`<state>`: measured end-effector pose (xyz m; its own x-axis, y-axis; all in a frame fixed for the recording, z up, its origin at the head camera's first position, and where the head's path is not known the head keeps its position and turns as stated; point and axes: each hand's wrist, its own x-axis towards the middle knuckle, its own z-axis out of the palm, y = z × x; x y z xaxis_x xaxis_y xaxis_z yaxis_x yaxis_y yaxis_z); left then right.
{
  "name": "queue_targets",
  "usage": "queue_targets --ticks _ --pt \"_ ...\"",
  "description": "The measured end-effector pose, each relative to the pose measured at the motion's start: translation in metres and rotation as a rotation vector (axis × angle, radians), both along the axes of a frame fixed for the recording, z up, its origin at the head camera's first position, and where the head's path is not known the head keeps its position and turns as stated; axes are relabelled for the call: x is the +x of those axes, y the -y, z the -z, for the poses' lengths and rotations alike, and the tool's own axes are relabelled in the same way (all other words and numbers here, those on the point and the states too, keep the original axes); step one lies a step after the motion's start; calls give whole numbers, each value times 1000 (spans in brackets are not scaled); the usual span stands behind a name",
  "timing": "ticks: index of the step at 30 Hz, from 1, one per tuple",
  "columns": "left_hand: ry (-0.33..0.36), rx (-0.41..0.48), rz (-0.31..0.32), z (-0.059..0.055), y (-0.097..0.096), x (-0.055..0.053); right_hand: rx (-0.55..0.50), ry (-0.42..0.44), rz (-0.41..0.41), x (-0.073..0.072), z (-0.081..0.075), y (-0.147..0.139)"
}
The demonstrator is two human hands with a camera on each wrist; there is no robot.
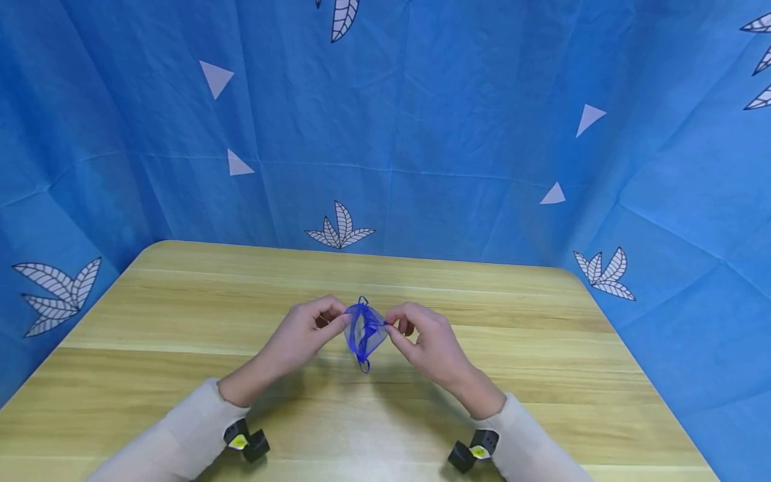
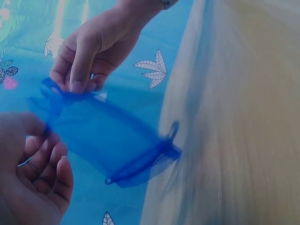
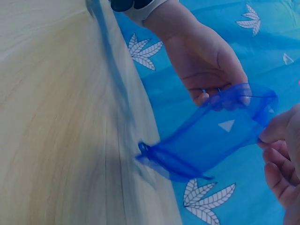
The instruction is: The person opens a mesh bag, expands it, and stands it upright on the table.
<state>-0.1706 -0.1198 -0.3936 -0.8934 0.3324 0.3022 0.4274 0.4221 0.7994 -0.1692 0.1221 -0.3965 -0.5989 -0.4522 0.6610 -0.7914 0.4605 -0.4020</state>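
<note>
A small sheer blue drawstring pouch (image 1: 363, 343) hangs in the air above the table, between the two hands. My left hand (image 1: 304, 336) pinches its left side between thumb and forefinger. On the other side, my right hand (image 1: 435, 345) pinches the fabric with thumb and forefinger. Ribbon loops stick out at the far and near ends of the pouch in the head view. In the left wrist view the see-through pouch (image 2: 108, 122) stretches away from the fingers, with a dark blue cord band across its far part. Nothing is visible inside it.
A light wood-grain table (image 1: 181, 301) lies under the hands. Blue cloth (image 1: 391, 134) with white leaf and triangle prints hangs behind it and at both sides. Small black devices are strapped at both wrists, over light sleeves (image 1: 181, 428).
</note>
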Motion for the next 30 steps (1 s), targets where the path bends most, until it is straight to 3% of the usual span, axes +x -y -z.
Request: queue_targets --ticks 8,13,22,30 --pt "83 66 74 0 -5 3 -36 -25 -14 0 2 4" --pt "84 53 103 2 -6 3 -29 -27 8 3 2 6" --pt "1 -20 10 1 -5 2 -40 -2 54 1 3 3" --pt "-44 -28 9 1 -6 3 -52 154 14 3 0 5"
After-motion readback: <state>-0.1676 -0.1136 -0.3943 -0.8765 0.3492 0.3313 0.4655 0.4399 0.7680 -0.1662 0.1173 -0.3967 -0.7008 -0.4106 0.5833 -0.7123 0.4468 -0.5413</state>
